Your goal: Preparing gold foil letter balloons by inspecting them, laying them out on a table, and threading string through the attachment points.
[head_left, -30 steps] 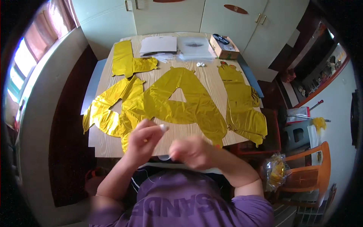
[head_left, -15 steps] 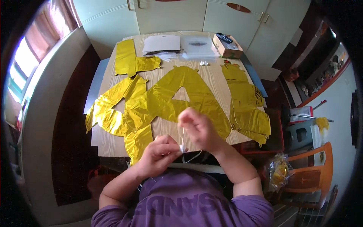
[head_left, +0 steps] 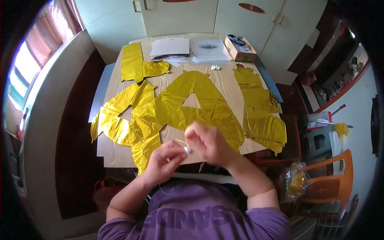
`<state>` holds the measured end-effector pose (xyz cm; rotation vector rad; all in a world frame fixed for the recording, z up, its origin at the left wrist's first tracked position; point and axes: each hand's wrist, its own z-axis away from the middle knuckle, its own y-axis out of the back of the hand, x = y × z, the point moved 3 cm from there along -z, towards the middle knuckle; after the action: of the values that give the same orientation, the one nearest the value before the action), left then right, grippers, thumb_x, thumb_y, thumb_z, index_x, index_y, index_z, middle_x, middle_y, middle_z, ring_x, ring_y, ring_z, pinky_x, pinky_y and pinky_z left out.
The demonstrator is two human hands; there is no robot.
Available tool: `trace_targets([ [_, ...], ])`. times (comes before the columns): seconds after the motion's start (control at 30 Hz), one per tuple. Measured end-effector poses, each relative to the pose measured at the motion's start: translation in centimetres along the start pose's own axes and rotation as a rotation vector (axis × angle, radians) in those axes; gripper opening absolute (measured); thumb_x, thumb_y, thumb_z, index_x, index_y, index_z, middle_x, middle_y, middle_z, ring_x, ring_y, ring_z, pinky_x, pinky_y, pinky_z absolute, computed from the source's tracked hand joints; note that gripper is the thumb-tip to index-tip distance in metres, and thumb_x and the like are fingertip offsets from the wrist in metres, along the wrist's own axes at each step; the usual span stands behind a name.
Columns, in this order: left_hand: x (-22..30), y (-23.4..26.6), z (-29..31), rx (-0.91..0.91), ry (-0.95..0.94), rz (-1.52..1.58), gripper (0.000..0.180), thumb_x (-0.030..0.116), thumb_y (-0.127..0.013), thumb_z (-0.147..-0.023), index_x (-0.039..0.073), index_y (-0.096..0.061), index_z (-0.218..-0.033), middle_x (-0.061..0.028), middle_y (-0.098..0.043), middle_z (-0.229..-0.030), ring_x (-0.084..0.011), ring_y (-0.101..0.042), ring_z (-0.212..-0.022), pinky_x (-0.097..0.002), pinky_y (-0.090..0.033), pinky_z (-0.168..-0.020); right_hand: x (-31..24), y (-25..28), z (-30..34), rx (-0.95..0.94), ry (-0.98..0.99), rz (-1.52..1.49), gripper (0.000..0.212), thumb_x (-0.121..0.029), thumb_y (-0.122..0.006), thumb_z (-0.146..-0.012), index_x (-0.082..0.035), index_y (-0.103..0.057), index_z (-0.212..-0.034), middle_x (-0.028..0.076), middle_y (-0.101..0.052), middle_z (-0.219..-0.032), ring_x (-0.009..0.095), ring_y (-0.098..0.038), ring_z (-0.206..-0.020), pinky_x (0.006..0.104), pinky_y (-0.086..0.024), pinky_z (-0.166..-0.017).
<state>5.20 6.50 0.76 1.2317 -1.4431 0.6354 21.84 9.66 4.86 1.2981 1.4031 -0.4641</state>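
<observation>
My left hand (head_left: 165,161) is closed in a pinch around a small white ribbon spool (head_left: 187,150), just in front of the table's near edge. A thin white string (head_left: 182,141) arcs from the spool up to my right hand (head_left: 208,143), whose curled fingers pinch it. The right hand is slightly blurred, and its fingertips partly hide the string. Another loose end hangs below the right hand. Beyond both hands, a flat gold foil letter balloon (head_left: 216,108), shaped like an A, lies on the table, with more flat gold foil balloons (head_left: 116,124) overlapping it at the left.
Another gold foil balloon (head_left: 262,108) lies at the right, a string across it. Toward the back are a stack of white cards (head_left: 170,47), clear plastic sleeves (head_left: 209,49), a cardboard box (head_left: 242,52) and small white rolls (head_left: 215,67). A wooden chair (head_left: 334,180) stands at right.
My left hand has brought the spool slightly up and left. My right hand has come down a little, and the string between them now bends in an arc instead of running straight upward.
</observation>
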Motion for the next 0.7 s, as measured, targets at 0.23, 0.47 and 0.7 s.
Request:
trace_targets([
  [0.23,-1.1,0.7,-0.7,0.068,0.077,0.024,0.014,0.005,-0.063,-0.090,0.000,-0.069,-0.101,-0.0031,-0.058,-0.084,-0.0106,-0.051,-0.077,-0.0243,-0.040,-0.069,0.7,-0.6,0.8,-0.031,0.160,-0.058,0.003,-0.006,-0.057,-0.089,-0.005,-0.054,-0.089,0.012,-0.060,-0.076,0.028,-0.061,-0.069,0.0332,-0.048,-0.065],
  [0.47,-1.4,1.0,-0.3,0.126,0.214,0.316,0.015,0.008,-0.061,-0.092,-0.001,-0.069,-0.101,-0.0006,-0.056,-0.084,-0.0095,-0.049,-0.080,-0.0228,-0.038,-0.074,1.0,-1.8,1.6,-0.080,0.191,-0.008,0.004,-0.002,-0.054,-0.087,-0.006,-0.054,-0.089,0.011,-0.059,-0.077,0.028,-0.062,-0.071,0.0341,-0.048,-0.066],
  [0.7,-2.5,1.3,-0.1,0.243,0.329,0.775,0.015,0.005,-0.061,-0.092,-0.001,-0.068,-0.102,0.0010,-0.057,-0.086,-0.0093,-0.051,-0.080,-0.0218,-0.039,-0.074,0.0,-3.2,2.3,-0.091,0.270,0.049,0.009,-0.014,-0.054,-0.093,-0.005,-0.053,-0.090,0.017,-0.055,-0.078,0.036,-0.060,-0.077,0.0412,-0.049,-0.070],
])
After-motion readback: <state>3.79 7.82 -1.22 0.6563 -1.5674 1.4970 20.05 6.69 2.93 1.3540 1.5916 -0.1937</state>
